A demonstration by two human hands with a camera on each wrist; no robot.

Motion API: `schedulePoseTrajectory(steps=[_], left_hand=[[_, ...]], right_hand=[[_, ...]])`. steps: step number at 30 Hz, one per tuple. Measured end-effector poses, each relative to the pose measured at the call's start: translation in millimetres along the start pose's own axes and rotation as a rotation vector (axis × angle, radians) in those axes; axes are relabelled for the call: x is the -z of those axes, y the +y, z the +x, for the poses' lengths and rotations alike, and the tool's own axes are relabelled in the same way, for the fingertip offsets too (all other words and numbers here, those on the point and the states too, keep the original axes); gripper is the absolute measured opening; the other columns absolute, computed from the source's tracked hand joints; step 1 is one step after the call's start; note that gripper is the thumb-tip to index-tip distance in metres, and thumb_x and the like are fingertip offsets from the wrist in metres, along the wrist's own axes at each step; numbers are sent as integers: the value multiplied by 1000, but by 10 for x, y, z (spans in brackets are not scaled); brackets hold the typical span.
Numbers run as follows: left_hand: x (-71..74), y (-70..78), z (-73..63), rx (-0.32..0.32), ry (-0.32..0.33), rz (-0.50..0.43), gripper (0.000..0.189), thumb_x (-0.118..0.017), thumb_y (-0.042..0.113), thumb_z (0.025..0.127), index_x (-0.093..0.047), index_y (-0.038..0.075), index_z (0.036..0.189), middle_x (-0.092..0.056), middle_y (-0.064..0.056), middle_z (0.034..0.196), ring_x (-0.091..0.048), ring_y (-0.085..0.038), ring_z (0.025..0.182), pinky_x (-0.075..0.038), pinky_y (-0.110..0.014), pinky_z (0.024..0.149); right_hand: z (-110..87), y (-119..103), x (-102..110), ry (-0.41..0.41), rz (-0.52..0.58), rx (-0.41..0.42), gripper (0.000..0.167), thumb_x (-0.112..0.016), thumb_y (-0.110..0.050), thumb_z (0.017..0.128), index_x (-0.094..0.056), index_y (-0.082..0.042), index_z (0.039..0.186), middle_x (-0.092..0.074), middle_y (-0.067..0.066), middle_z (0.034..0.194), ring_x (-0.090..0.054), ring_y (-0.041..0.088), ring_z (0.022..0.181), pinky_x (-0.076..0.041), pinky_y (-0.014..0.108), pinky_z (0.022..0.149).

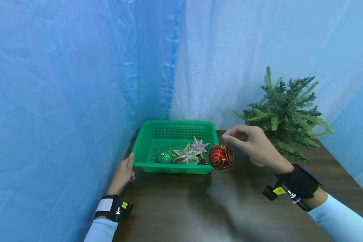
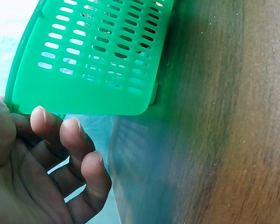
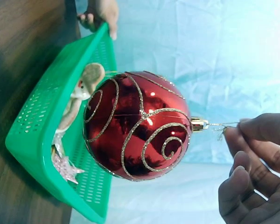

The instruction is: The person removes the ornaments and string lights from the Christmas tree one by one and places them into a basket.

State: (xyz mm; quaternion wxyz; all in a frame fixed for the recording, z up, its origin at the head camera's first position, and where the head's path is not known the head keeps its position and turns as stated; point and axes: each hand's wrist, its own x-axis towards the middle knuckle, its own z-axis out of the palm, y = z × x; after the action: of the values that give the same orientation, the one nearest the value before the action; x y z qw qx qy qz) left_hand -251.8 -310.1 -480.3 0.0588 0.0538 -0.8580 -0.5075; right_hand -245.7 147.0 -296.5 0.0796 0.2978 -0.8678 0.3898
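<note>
My right hand point(image 1: 254, 144) pinches the thin hanging string of a shiny red Christmas bauble point(image 1: 221, 157), which dangles beside the right wall of a green plastic basket point(image 1: 175, 169). Gold glitter swirls cover the bauble point(image 3: 137, 126) in the right wrist view. With thumb and curled fingers my left hand point(image 1: 122, 173) grips the basket's left rim; in the left wrist view the hand point(image 2: 60, 163) holds the basket's corner. Inside the basket lie a green glitter bauble point(image 1: 164, 158), a pink glitter star point(image 1: 199, 145), a yellowish star ornament, a pale figure ornament point(image 3: 77, 100) and a pine cone point(image 1: 203, 160).
A small artificial Christmas tree point(image 1: 285, 111) stands at the right on the dark wooden table point(image 1: 181, 201). Blue and white cloth point(image 1: 230, 60) hangs behind and along the left side, close to my left arm.
</note>
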Motion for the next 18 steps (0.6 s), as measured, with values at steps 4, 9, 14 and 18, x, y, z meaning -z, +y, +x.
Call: schedulePoseTrajectory(steps=[4, 9, 14, 18], left_hand=[[7, -1, 11, 8, -5, 0, 64, -28, 57, 110, -48, 0, 89, -50, -5, 59, -54, -23, 54, -48, -37, 56], [15, -4, 16, 14, -8, -19, 64, -28, 59, 109, -49, 1, 92, -50, -4, 60, -53, -22, 55, -48, -37, 55], [14, -9, 10, 17, -6, -18, 63, -28, 59, 109, -48, 3, 89, -51, -5, 60, -53, -22, 55, -48, -37, 55], [5, -16, 12, 19, -8, -20, 62, -28, 58, 110, -46, 2, 88, -50, -5, 59, -53, -23, 55, -49, -37, 56]], right_hand=[[57, 7, -50, -22, 48, -16, 16, -65, -29, 104, -72, -18, 114, -70, -3, 103, -64, 13, 86, -52, 31, 78], [138, 40, -127, -32, 100, -20, 19, -63, -32, 104, -70, -19, 117, -69, -3, 109, -64, 13, 94, -51, 34, 85], [231, 62, -230, -23, 58, -16, 23, -62, -36, 104, -70, -20, 119, -69, -3, 109, -63, 16, 93, -50, 35, 85], [303, 80, -300, -25, 25, 14, 21, -63, -35, 104, -71, -21, 117, -69, -5, 105, -63, 18, 89, -49, 36, 82]])
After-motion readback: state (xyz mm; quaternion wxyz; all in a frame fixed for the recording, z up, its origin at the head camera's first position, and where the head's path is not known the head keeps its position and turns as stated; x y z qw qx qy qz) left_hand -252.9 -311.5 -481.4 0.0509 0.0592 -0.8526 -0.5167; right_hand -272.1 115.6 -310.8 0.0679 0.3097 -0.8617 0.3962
